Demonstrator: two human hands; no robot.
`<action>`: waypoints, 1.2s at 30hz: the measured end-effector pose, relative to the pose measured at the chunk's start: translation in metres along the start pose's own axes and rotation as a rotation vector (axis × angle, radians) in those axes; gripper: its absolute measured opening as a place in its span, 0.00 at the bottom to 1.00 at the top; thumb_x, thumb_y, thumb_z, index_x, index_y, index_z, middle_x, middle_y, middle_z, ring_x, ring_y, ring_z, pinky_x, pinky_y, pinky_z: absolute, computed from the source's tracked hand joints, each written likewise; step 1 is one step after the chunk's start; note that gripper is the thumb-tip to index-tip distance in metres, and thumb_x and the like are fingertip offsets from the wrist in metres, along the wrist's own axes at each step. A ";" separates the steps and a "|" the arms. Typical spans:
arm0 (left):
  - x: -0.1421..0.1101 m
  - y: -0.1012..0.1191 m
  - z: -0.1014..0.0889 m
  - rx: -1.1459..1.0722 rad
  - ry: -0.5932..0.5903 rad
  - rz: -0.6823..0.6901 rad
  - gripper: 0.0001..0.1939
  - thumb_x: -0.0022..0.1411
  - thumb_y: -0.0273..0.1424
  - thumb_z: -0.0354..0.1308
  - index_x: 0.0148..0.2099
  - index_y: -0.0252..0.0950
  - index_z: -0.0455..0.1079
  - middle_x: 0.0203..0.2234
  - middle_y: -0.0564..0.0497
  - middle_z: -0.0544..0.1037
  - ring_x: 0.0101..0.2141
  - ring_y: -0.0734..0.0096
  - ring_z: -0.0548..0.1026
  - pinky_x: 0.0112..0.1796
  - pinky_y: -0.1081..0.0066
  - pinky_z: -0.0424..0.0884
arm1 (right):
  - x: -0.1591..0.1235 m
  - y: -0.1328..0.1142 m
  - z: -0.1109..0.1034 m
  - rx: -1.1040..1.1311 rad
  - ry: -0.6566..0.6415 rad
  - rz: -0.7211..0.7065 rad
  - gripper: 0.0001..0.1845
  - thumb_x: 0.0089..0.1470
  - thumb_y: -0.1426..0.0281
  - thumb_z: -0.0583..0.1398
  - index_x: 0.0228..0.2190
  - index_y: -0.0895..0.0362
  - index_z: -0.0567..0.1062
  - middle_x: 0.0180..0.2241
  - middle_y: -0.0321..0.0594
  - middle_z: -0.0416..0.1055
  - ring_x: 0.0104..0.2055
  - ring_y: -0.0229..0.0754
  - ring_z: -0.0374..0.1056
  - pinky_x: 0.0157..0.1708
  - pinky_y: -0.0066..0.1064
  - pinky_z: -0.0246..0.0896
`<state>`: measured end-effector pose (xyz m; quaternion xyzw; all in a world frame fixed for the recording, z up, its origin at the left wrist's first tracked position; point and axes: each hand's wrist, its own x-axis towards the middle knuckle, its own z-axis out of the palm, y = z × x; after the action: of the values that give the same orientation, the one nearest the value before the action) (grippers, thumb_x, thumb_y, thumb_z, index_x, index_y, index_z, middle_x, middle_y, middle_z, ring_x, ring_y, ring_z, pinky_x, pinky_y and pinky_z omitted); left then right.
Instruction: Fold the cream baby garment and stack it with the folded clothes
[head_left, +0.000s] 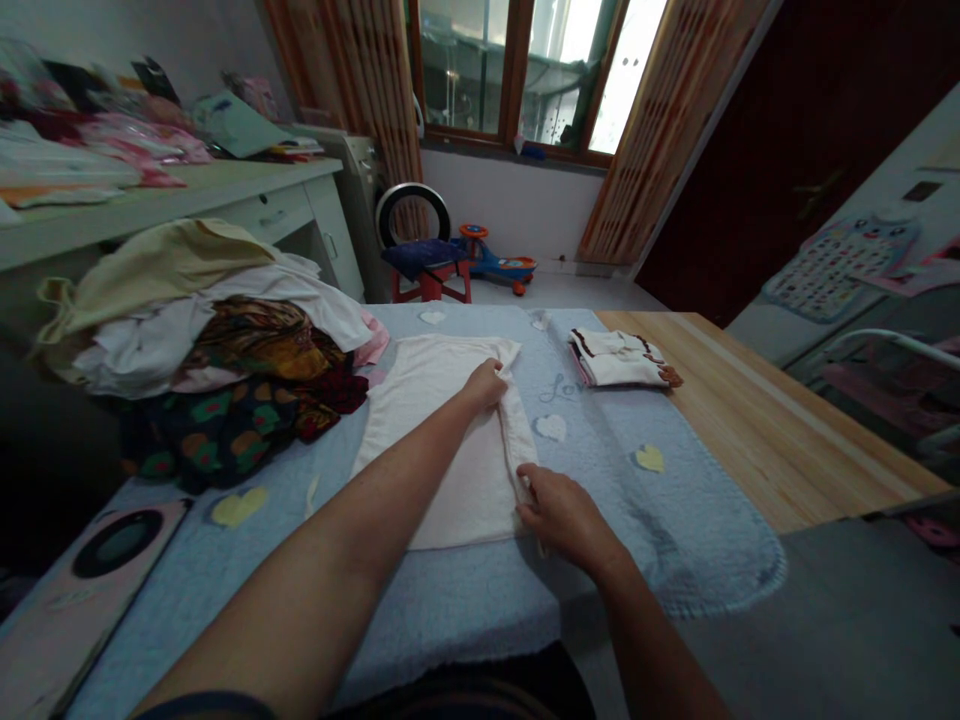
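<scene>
So — L hand (pixel 486 385) on white garment (pixel 442 450)

A soft cream-white cotton garment (pixel 442 450), flat and roughly rectangular, lies on a pale blue terry mat (pixel 675 530), folded over along its three o'clock edge.

Head-worn view faces forward and down over a white cloth (pixel 480 490), seemingly quite close

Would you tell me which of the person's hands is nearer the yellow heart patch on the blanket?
The right hand is nearer, at the white cloth's edge, left of and below the yellow heart patch. The left hand is farther, up and left of it, on the cloth.
</scene>
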<state>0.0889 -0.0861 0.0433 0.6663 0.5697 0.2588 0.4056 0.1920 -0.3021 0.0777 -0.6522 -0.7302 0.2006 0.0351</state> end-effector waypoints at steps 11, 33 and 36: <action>-0.004 -0.009 -0.006 0.140 0.055 0.082 0.23 0.55 0.20 0.58 0.54 0.35 0.68 0.40 0.48 0.79 0.36 0.69 0.75 0.37 0.74 0.67 | -0.005 0.001 -0.012 0.294 -0.025 -0.121 0.15 0.59 0.66 0.55 0.45 0.58 0.74 0.36 0.42 0.77 0.38 0.42 0.71 0.36 0.28 0.56; -0.011 -0.016 -0.014 0.312 0.122 0.138 0.18 0.60 0.27 0.56 0.53 0.39 0.68 0.42 0.47 0.79 0.42 0.65 0.76 0.42 0.71 0.67 | 0.003 0.009 -0.001 0.226 -0.086 -0.176 0.15 0.51 0.72 0.57 0.41 0.56 0.75 0.31 0.37 0.75 0.31 0.38 0.66 0.31 0.26 0.53; -0.010 -0.020 -0.014 0.319 0.115 0.122 0.19 0.59 0.26 0.57 0.53 0.39 0.68 0.42 0.47 0.79 0.41 0.65 0.76 0.41 0.71 0.67 | -0.002 0.003 0.001 0.145 -0.060 -0.143 0.20 0.48 0.70 0.60 0.45 0.55 0.71 0.33 0.38 0.74 0.31 0.39 0.65 0.31 0.27 0.51</action>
<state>0.0648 -0.0921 0.0356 0.7397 0.5842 0.2270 0.2451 0.1952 -0.3043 0.0759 -0.5881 -0.7591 0.2691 0.0746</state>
